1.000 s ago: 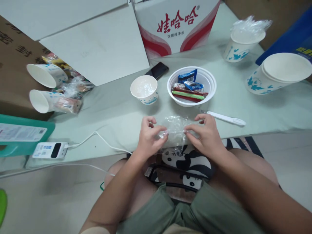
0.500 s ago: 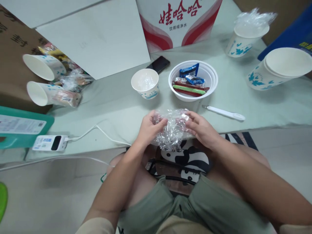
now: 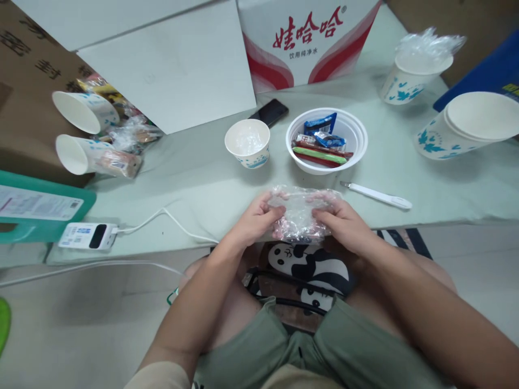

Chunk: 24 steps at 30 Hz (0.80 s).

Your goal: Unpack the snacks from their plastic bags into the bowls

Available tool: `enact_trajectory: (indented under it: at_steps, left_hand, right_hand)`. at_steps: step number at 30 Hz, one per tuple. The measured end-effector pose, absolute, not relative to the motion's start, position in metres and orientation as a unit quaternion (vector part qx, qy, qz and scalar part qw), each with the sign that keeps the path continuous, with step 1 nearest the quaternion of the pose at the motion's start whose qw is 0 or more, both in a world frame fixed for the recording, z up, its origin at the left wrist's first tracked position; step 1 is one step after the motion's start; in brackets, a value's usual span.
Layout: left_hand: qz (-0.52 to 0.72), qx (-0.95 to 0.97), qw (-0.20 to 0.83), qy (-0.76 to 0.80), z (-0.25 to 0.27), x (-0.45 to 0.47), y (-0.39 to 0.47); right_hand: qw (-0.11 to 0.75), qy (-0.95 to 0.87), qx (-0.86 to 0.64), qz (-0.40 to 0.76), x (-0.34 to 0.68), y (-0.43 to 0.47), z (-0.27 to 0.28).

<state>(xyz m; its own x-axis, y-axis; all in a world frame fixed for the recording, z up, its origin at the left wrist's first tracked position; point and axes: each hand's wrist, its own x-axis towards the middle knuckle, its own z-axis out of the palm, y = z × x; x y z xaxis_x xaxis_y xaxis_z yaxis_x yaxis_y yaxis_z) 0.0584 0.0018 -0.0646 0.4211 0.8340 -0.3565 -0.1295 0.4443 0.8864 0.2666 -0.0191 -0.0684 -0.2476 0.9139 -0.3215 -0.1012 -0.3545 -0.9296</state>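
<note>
A crinkled sheet of clear plastic film (image 3: 300, 216) is stretched between my hands at the table's front edge. My left hand (image 3: 263, 216) pinches its left side, thumb on top and fingers beneath the film. On the other side my right hand (image 3: 336, 216) grips it the same way, its fingers partly seen through the plastic. Just beyond stands a paper cup (image 3: 248, 143) with clear film inside. To its right is a white plastic bowl (image 3: 359, 138) holding blue packets and several stick-shaped wrapped snacks. A white-handled knife (image 3: 379, 195) lies right of my right hand.
A dark phone (image 3: 272, 112) lies behind the cup. At the right are a film-topped cup (image 3: 409, 81) and stacked cups (image 3: 446, 129). Two tipped cups (image 3: 75, 154) and wrapped snacks lie left. A white power bank (image 3: 87, 236) with a cable sits at the front left edge.
My hands have drawn slightly apart, and the bunched film is now spread wider and flatter between them. The whole view has shifted a little.
</note>
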Motion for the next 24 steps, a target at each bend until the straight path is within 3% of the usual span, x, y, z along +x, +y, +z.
enact_trajectory:
  at_steps: [4, 8, 10, 13, 15, 21, 24]
  left_hand:
    - [0.363, 0.358, 0.779, 0.364, -0.062, 0.051, 0.007]
    - [0.346, 0.412, 0.742, 0.399, -0.069, 0.048, 0.017]
    - [0.376, 0.495, 0.619, 0.479, -0.075, 0.050, 0.018]
    - [0.464, 0.603, 0.332, 0.558, -0.079, 0.055, 0.011]
    - [0.469, 0.659, 0.248, 0.533, -0.077, 0.061, 0.003]
    - [0.335, 0.645, 0.539, 0.426, -0.073, 0.076, -0.002]
    - [0.375, 0.617, 0.522, 0.455, -0.075, 0.064, 0.006]
  right_hand:
    - [0.456, -0.373, -0.403, 0.701, 0.270, -0.019, -0.068]
    - [0.414, -0.472, -0.442, 0.640, 0.277, -0.015, -0.067]
    - [0.367, -0.539, -0.523, 0.549, 0.277, -0.014, -0.068]
    - [0.341, -0.575, -0.608, 0.428, 0.273, -0.015, -0.071]
    - [0.364, -0.569, -0.603, 0.424, 0.269, -0.017, -0.073]
    - [0.414, -0.520, -0.435, 0.607, 0.259, -0.020, -0.080]
    - [0.449, -0.489, -0.377, 0.646, 0.261, -0.018, -0.084]
